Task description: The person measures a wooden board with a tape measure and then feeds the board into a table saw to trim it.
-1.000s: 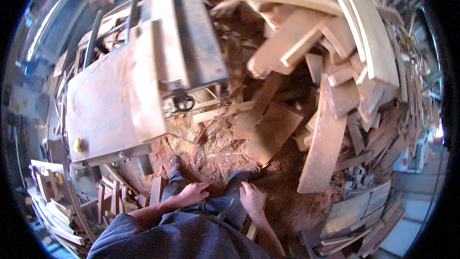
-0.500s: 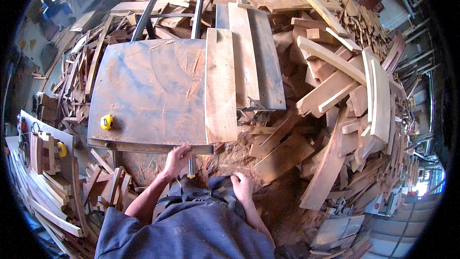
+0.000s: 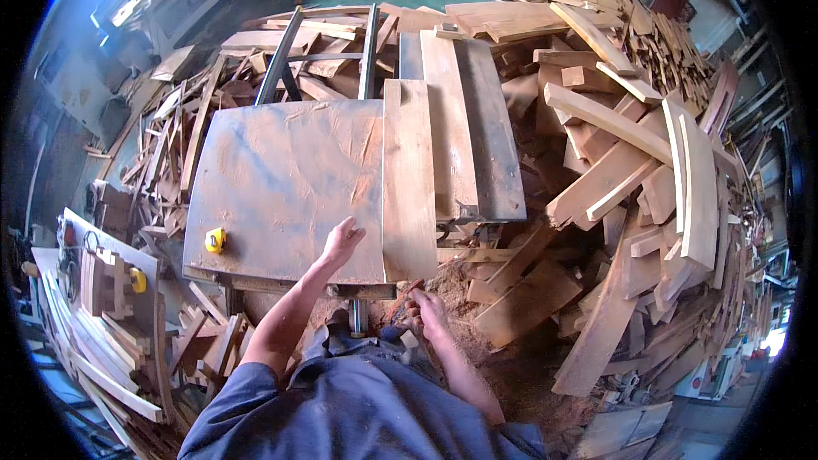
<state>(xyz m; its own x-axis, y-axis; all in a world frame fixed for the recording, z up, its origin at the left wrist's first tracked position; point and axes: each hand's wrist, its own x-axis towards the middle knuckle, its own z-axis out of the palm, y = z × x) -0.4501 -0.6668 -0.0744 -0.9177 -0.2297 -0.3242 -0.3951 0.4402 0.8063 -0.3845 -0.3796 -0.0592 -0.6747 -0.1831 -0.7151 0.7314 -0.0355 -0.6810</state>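
My left hand [image 3: 342, 243] is above the dusty metal table [image 3: 281, 179], just left of a wide wooden plank [image 3: 407, 196]. Its thumb stands apart from the fingers, and nothing shows in it. The plank lies lengthwise along the table's right side, its near end at the front edge. Close below that end, my right hand [image 3: 429, 311] is closed, with a small reddish piece at its fingertips that I cannot make out. On the table's front left corner sits a yellow tape measure [image 3: 216, 240]. A second, longer plank [image 3: 449, 128] lies right of the first.
Offcuts and boards [image 3: 630, 162] are heaped high on the right. More scrap wood [image 3: 200, 119] lies left of the table, behind two dark metal rails [image 3: 368, 51]. A stand with stacked strips [image 3: 102, 324] is at the near left. Sawdust [image 3: 464, 298] covers the floor.
My left hand has moved from the table's front rail to over its top, beside the plank. My right hand has risen from my lap toward the plank's near end. The view has shifted.
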